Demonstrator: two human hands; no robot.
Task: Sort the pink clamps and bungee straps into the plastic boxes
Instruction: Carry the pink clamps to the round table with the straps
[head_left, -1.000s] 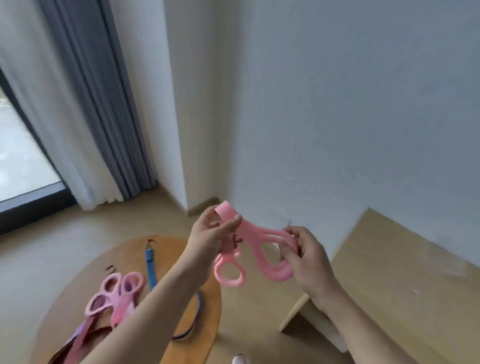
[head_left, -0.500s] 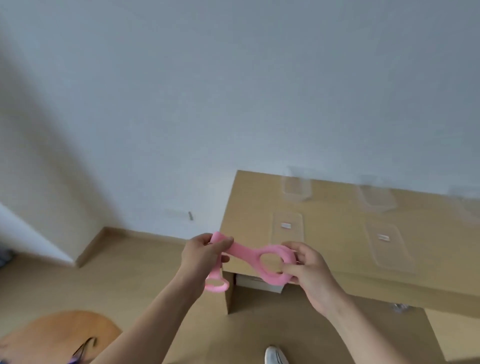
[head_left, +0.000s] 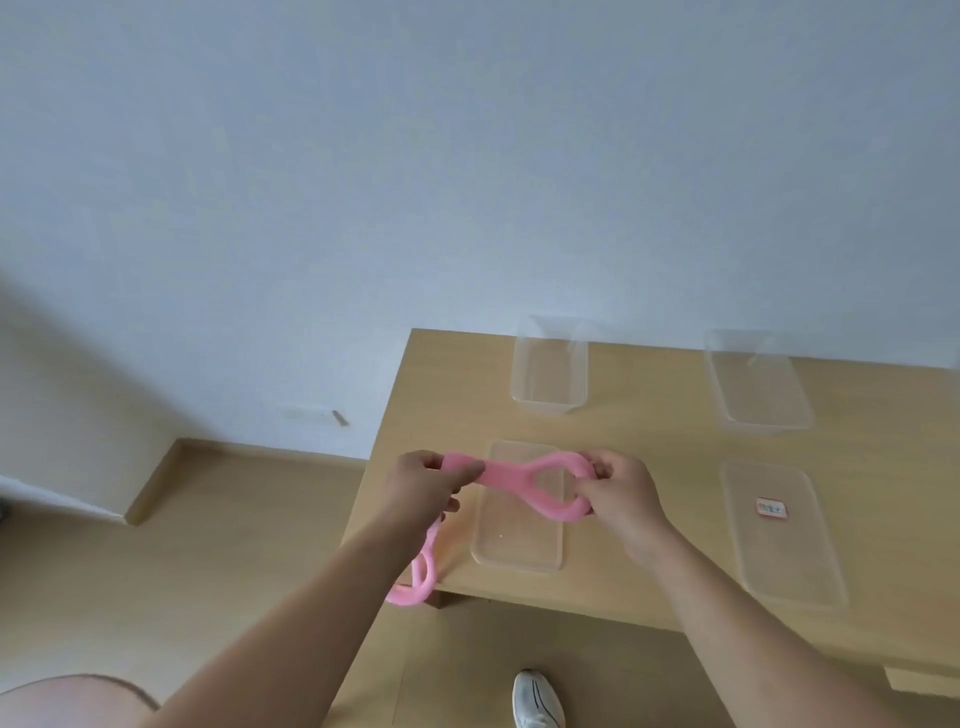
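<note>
Here both forearms reach forward: the left hand (head_left: 423, 480) pinches the folded middle of the pink clamp (head_left: 511, 475), and the right hand (head_left: 618, 488) curls round its loop. The clamp hangs over the near-left plastic box (head_left: 517, 543), close to the 9 o'clock edge of the worktop (head_left: 649, 415); bare wood opens toward 3 o'clock.

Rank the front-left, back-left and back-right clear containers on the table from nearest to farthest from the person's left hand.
1. Front-left container: just right of the left hand, below the pink clamp it grips.
2. Back-left container: farther back, behind the first.
3. Back-right container: back and far to the right.
</note>
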